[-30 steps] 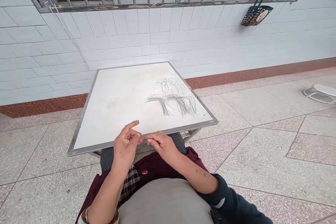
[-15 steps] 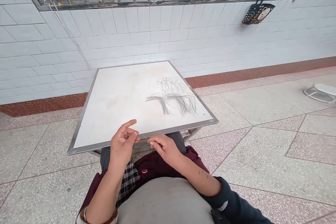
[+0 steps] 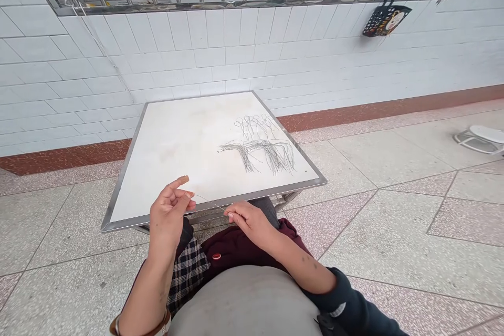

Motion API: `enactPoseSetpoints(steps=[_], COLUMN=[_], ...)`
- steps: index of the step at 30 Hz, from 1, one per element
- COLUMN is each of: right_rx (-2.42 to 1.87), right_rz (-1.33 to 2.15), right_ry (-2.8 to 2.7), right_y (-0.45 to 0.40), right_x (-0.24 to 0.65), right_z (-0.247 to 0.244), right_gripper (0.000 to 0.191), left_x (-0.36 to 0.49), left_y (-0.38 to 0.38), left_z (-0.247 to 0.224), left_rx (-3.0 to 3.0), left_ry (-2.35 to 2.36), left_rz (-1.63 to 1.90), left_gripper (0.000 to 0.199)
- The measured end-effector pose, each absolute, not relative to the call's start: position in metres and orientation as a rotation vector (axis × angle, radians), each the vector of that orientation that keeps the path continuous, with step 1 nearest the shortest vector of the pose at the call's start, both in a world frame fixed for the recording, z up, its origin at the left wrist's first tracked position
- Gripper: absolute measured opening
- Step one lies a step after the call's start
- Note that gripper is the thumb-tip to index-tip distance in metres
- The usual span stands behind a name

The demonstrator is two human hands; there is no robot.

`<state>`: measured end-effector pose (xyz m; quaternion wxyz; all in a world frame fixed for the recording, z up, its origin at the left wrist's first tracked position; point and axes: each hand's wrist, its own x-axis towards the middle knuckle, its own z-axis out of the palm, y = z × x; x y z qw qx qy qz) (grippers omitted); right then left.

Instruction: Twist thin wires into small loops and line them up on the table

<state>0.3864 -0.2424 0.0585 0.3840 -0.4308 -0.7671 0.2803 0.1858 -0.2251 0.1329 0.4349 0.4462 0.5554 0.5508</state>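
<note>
My left hand (image 3: pixel 169 212) has thumb and finger pinched on one end of a thin strand (image 3: pixel 210 202), and my right hand (image 3: pixel 250 222) is pinching the other, so it's strung between them over the table's (image 3: pixel 173 152) 6 o'clock edge. Looped dark strands (image 3: pixel 255 126) lie at 2 o'clock on the tabletop, long loose ones (image 3: pixel 271 153) at 3. Patterned bag (image 3: pixel 386 21) hangs by the window bars, beyond 2 o'clock; can't tell what's inside.

Table (image 3: pixel 181 136) before the wall (image 3: pixel 177 65), strands (image 3: pixel 270 149) on its right half, bag (image 3: pixel 385 22) hanging upper right, stool (image 3: pixel 487 134) far right
</note>
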Motion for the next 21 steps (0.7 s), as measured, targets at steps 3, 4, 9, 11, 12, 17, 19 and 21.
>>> enactPoseSetpoints(steps=[3,4,9,11,12,17,19,21], right_rx=[-1.109,-1.109,-1.173,-1.222,-1.239,-1.145,-1.101,-1.078], right_rz=[0.707,0.706,0.664,0.637,0.63,0.677,0.689,0.663], right_ry=[-1.96,-1.963,-1.955,-1.899,-1.864,-1.855,-1.894,-1.896], right_y=[-0.242,-0.242,-0.242,-0.241,-0.24,-0.238,-0.239,-0.241], right_x=[0.39,0.391,0.403,0.408,0.41,0.398,0.389,0.38], right_z=[0.056,0.055,0.044,0.044,0.046,0.064,0.066,0.063], right_gripper=[0.02,0.02,0.021,0.021,0.021,0.014,0.015,0.011], left_x=[0.181,0.179,0.169,0.167,0.166,0.173,0.176,0.178], left_y=[-0.224,-0.223,-0.221,-0.221,-0.221,-0.223,-0.223,-0.223], left_z=[0.134,0.134,0.134,0.134,0.135,0.132,0.129,0.126], left_rx=[1.069,1.058,1.045,1.037,1.031,1.033,1.036,1.034], left_ry=[1.391,1.385,1.371,1.38,1.377,1.33,1.321,1.323], left_rz=[1.412,1.415,1.488,1.491,1.484,1.401,1.364,1.339], left_gripper=[0.042,0.042,0.042,0.044,0.045,0.049,0.049,0.05])
